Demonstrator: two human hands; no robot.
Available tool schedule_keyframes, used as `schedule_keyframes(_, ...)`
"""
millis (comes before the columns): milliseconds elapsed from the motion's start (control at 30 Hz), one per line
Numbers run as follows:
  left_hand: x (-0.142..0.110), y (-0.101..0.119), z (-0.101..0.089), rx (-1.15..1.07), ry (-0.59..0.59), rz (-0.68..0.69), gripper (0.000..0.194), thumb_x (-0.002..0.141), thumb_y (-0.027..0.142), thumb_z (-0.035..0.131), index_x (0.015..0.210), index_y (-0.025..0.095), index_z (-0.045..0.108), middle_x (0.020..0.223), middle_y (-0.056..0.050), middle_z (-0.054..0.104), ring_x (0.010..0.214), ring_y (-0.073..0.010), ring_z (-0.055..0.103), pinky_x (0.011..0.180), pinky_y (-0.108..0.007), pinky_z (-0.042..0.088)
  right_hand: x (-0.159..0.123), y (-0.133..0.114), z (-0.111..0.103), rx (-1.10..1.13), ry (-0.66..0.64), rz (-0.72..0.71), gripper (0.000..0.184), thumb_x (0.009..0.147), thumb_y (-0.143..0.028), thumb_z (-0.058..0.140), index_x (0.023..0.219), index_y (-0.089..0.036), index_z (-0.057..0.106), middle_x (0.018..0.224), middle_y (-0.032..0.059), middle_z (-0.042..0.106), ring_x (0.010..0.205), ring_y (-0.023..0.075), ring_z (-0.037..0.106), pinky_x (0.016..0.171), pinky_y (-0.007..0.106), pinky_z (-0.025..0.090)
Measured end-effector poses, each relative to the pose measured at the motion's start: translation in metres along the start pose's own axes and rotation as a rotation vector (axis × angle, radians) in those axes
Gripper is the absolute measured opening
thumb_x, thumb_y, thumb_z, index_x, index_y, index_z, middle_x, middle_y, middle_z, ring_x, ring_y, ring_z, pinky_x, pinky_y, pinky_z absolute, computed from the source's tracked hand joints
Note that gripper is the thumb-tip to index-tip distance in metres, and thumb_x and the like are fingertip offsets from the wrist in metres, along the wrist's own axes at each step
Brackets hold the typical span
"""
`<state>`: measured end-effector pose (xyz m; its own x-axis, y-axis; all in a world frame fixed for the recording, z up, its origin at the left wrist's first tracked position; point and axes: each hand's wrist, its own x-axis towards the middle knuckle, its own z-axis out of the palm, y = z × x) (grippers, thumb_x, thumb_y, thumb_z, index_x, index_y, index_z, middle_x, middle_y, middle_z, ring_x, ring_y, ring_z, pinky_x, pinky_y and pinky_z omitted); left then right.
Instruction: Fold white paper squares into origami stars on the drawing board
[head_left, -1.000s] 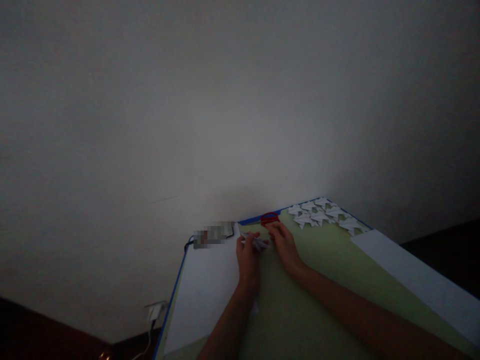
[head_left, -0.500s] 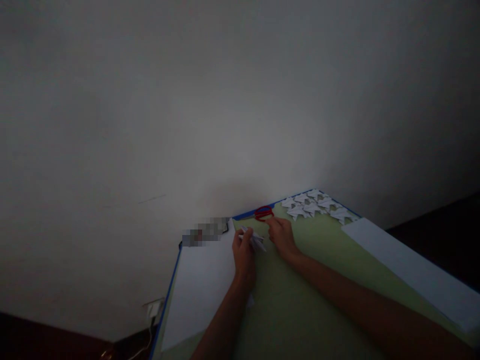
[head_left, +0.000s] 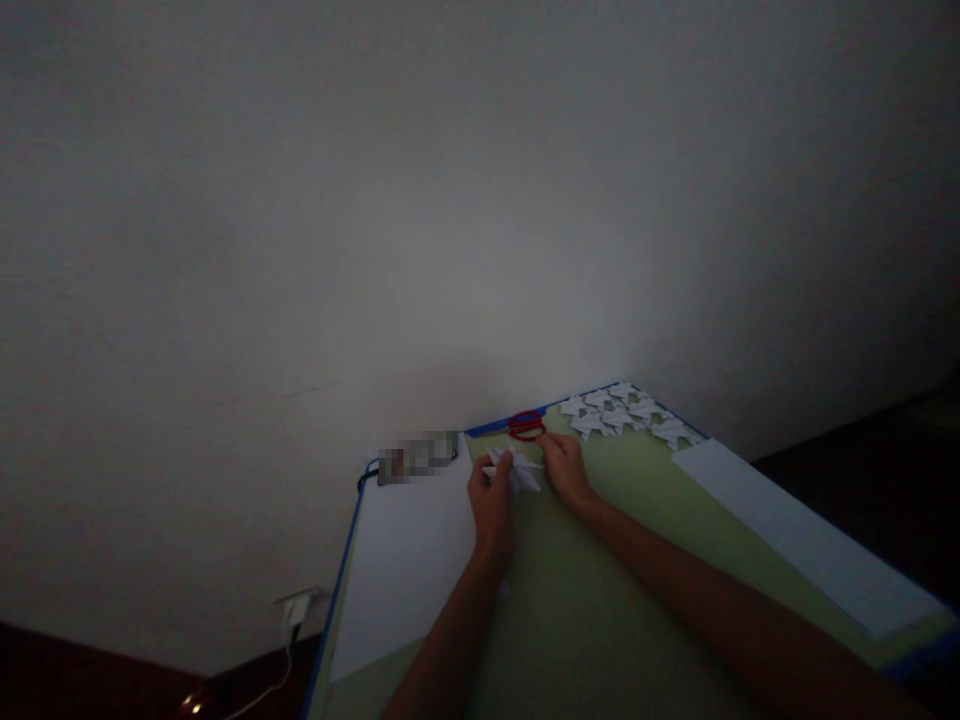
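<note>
My left hand (head_left: 491, 495) is closed round a white folded paper piece (head_left: 523, 472), whose pointed flaps fan out to the right of the thumb. Just to the right, my right hand (head_left: 568, 468) has its fingers curled together beside the flaps. What those fingers pinch, if anything, is too dark and small to make out. Beyond the hands lie red-handled scissors (head_left: 527, 425) at the table's far edge, close to my right fingertips; I cannot tell whether they touch.
Several folded white paper figures (head_left: 615, 415) lie in rows at the far right corner. A long white paper stack (head_left: 802, 535) runs along the right edge. White paper (head_left: 409, 570) lies on the left, below a blurred dark object (head_left: 420, 460). The wall (head_left: 480, 250) rises behind.
The folded paper has turned in my left hand, and its points now spread wider. My right hand stays closed beside it. The whole view has shifted slightly.
</note>
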<state>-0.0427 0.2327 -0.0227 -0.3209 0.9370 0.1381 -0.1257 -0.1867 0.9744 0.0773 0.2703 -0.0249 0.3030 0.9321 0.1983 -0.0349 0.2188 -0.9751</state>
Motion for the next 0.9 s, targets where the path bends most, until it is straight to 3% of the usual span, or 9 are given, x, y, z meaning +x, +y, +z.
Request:
schedule_keyframes(200,-0.001,0.004,-0.001,-0.002,-0.019,0.01,0.038,0.074,0.05,0.076,0.084,0.015,0.066,0.071,-0.001,0.065,0.062,-0.0147,0.057,0.06,-0.025,0.044,0.001,-0.007,0.004,-0.058,0.005,-0.026,0.027,0.07,-0.038,0.052,0.048,-0.022,0.047,0.046,-0.0055,0.036,0.051,0.0131,0.034,0.049,0.026,0.024)
schedule_keyframes(467,-0.005,0.014,-0.002,0.002,0.096,0.034,0.035,0.073,0.047,0.075,0.083,0.016,0.063,0.073,-0.001,0.066,0.061,-0.0151,0.059,0.059,-0.025,0.046,0.004,-0.007,0.006,-0.114,0.053,0.013,0.027,0.071,-0.037,0.049,0.049,-0.022,0.052,0.044,-0.0055,0.039,0.054,0.0148,0.04,0.052,0.025,0.03)
schedule_keyframes(900,-0.004,0.014,-0.002,0.014,0.118,0.08,0.037,0.073,0.047,0.074,0.089,0.016,0.062,0.08,-0.002,0.066,0.07,-0.0166,0.061,0.067,-0.027,0.048,0.009,-0.012,0.01,-0.228,0.052,0.015,0.026,0.07,-0.029,0.053,0.05,-0.019,0.066,0.05,-0.0016,0.055,0.062,0.0169,0.05,0.061,0.027,0.038)
